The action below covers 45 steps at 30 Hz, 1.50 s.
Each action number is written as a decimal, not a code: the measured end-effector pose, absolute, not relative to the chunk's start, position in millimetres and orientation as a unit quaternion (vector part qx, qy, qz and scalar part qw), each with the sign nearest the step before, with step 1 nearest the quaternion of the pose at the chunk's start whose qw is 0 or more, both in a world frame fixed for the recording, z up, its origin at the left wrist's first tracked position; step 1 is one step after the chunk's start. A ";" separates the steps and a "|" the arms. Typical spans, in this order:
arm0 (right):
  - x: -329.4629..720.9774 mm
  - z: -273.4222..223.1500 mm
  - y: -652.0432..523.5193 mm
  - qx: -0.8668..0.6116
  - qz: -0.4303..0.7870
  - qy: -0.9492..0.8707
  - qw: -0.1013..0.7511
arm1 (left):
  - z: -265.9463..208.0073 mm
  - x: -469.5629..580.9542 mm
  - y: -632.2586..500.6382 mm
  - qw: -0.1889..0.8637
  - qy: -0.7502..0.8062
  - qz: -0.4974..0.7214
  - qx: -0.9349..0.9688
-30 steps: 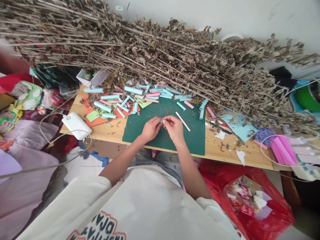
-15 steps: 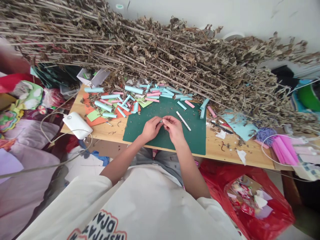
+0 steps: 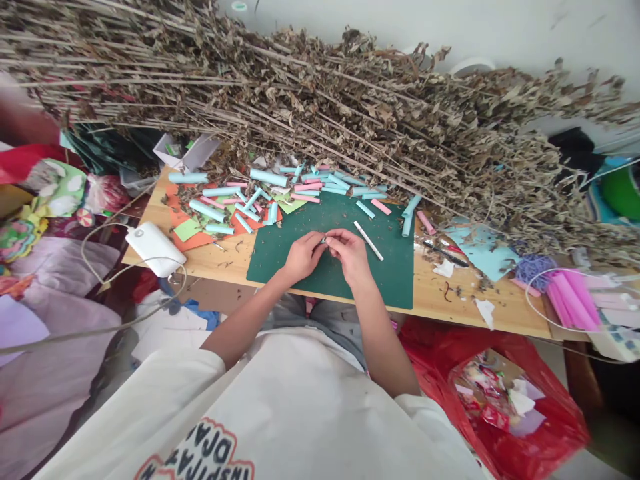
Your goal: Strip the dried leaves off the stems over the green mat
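Over the green cutting mat (image 3: 330,283), my left hand (image 3: 303,257) and my right hand (image 3: 349,256) meet at the fingertips. Both are closed in a pinch around a tiny thing, light in part, mostly covered by the fingers and too small to name. A slim white stick-like piece (image 3: 369,241) lies on the mat just right of my right hand. Beyond the hands, blue paper tubes (image 3: 269,177) and pink paper tubes (image 3: 381,207) are scattered along the mat's far edge and over orange paper (image 3: 193,242).
A large heap of dried stalks (image 3: 320,100) covers the back of the wooden table (image 3: 210,265). At left lies a white power bank (image 3: 155,249) with a cable. On the right are blue paper (image 3: 483,250), purple yarn (image 3: 535,270) and pink paper (image 3: 573,300). A red bag (image 3: 540,427) of scraps stands below.
The camera view has shifted very slightly. Both hands stay in the same place with their fingertips together; the tubes and the white piece lie as before.
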State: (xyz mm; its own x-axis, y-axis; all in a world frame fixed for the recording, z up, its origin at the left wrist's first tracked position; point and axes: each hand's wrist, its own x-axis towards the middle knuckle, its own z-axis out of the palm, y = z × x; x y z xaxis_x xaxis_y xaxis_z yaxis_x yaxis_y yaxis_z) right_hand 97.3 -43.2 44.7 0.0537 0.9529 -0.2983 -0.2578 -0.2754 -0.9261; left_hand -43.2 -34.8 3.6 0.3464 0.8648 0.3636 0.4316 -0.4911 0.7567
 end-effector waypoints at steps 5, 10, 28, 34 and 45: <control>102.1 50.8 -50.2 -0.560 0.508 -0.422 0.500 | 1.2 -44.0 -34.4 0.284 0.419 0.393 0.767; 99.7 48.1 -59.5 -0.592 0.256 -0.644 0.412 | -2.0 -45.5 -32.8 0.278 0.421 0.382 0.775; 104.1 50.6 -41.4 -0.529 0.522 -0.468 0.479 | 2.8 -43.4 -34.2 0.272 0.417 0.387 0.776; 98.9 54.8 -42.5 -0.564 0.503 -0.459 0.467 | 1.9 -43.9 -34.2 0.264 0.415 0.382 0.782; 99.8 59.9 -42.8 -0.570 0.527 -0.444 0.447 | 2.1 -43.7 -34.1 0.262 0.413 0.378 0.786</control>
